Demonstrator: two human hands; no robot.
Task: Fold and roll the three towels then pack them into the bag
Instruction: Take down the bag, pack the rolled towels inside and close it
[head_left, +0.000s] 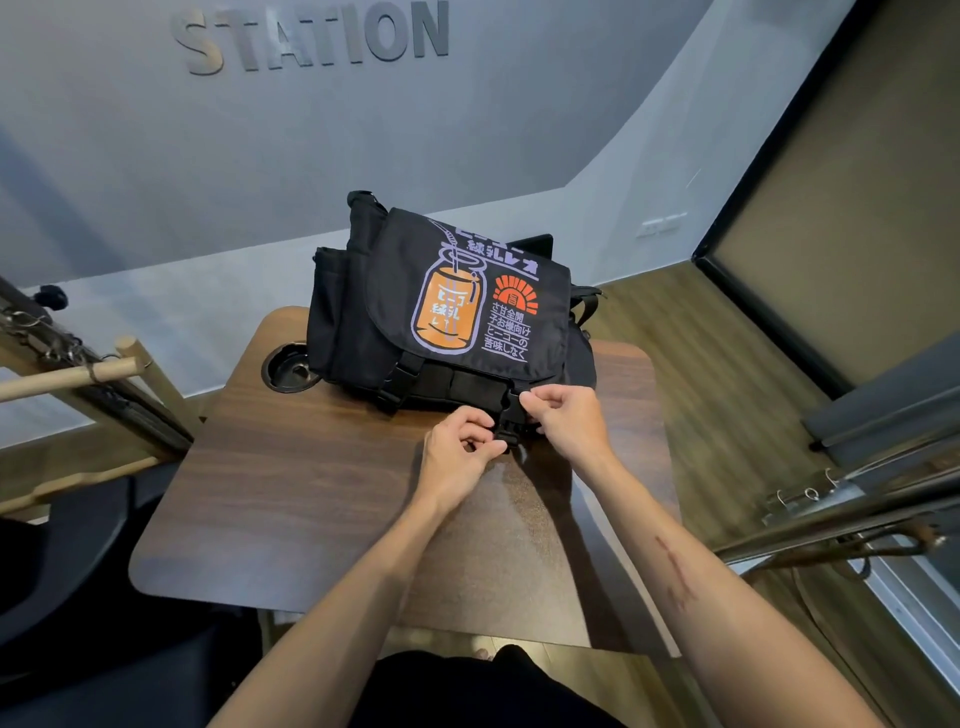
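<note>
Grey wall behind with big raised letters spelling STATION (311, 39), wood-look floor off to the right, and a small dark wooden table (291, 499) with rounded corners in the middle of it all. On the far half of that table sits the black messenger bag (441, 306), flap down over the front, printed with an orange jar graphic and some white Japanese text. It looks pretty stuffed, bulging at the sides, but with the flap closed I can't see what's in it, so no towels visible anywhere. The bag's back end hangs a bit past the table's far edge and its right side comes close to the right edge. Left buckle (397, 382) on the flap strap looks clipped. Over at the right buckle (506, 421), both hands are busy: the left hand (460, 449) has its fingers curled, pinching the lower piece of the clip, and the right hand (563, 418) pinches the upper piece at the flap's edge, thumb and fingertips tight on it. Can't tell if the two halves are fully snapped together. There's a round cup-holder hole (291, 366) in the table just left of the bag. Near half of the tabletop is open wood under the forearms. A wooden rack (93, 374) crowds the left side, and a metal frame (841, 509) sticks in from the right.
</note>
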